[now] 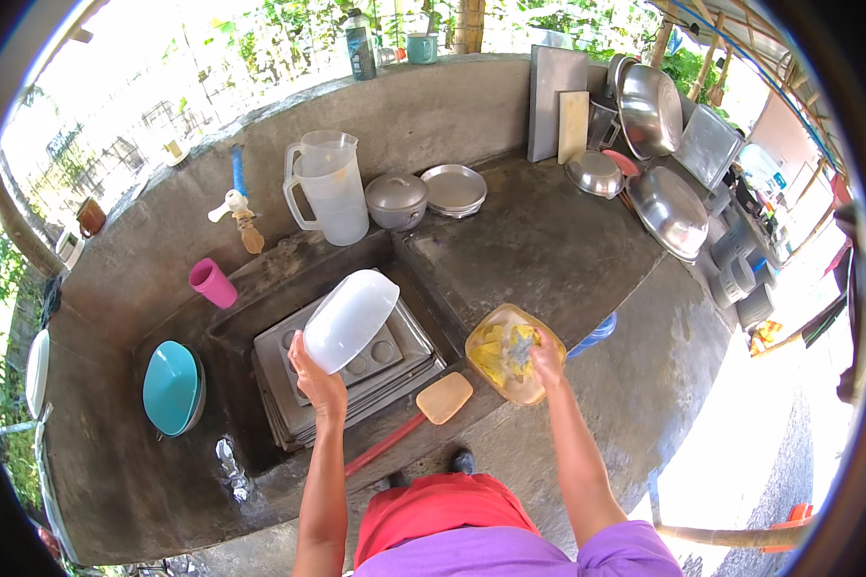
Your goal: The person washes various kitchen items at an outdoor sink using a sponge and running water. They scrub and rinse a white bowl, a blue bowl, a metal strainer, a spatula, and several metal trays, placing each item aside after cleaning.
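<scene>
Left forearm is pointing nearly straight away from the body, across the near edge of the sink. The left hand is gripping a white container at its nearer end, fingers only partly closed around the wall. Right arm is slanting inward, elbow out; the right hand is pointing its fingers down into a shallow dish. Fingertips are being hidden there, so I cannot tell how far they are closing or whether they are gripping the grey-and-yellow scrubbing material under them.

The container is looking smooth, deep, slightly translucent and rounded at the corners; it is tilting above a stack of metal trays in the sink. The dish is showing a squarish, yellowish-tan body and is sitting at the near edge of the desk, just beside the sink's right near corner. A red-handled paddle is lying along the sink's near edge, between the hands.
</scene>
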`<state>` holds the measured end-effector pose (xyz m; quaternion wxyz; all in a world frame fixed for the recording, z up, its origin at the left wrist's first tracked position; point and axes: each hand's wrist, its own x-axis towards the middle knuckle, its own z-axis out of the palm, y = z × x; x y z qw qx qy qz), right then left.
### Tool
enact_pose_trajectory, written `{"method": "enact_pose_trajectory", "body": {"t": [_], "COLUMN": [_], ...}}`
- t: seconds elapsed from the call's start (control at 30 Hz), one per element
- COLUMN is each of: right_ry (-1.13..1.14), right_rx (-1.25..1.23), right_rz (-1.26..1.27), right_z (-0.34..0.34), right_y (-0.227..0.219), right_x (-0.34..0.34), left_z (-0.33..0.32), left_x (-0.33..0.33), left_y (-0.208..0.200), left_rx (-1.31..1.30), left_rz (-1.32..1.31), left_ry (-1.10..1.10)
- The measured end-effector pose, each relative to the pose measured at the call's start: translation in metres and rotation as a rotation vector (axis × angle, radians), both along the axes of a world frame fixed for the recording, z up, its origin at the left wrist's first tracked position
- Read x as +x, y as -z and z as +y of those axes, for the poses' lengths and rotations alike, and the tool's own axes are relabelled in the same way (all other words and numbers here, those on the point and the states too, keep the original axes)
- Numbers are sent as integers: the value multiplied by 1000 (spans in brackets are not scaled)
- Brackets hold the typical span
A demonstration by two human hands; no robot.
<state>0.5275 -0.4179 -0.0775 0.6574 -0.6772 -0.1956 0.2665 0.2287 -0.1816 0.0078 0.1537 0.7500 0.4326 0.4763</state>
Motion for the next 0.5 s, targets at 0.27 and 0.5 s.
{"method": "enact_pose_trajectory", "body": {"t": [0.27,0.5], "right_ry": [24,135], "right_rx": [278,-466], "right_rz": [390,-583], "right_z": [-11,16], "right_y": [-31,18], "right_x": [20,22], "left_z": [-33,-66], "left_x": [51,93], "left_y": [-15,-15], "left_rx": [63,59], "left_rz": [31,9], "left_ry": [106,251]}}
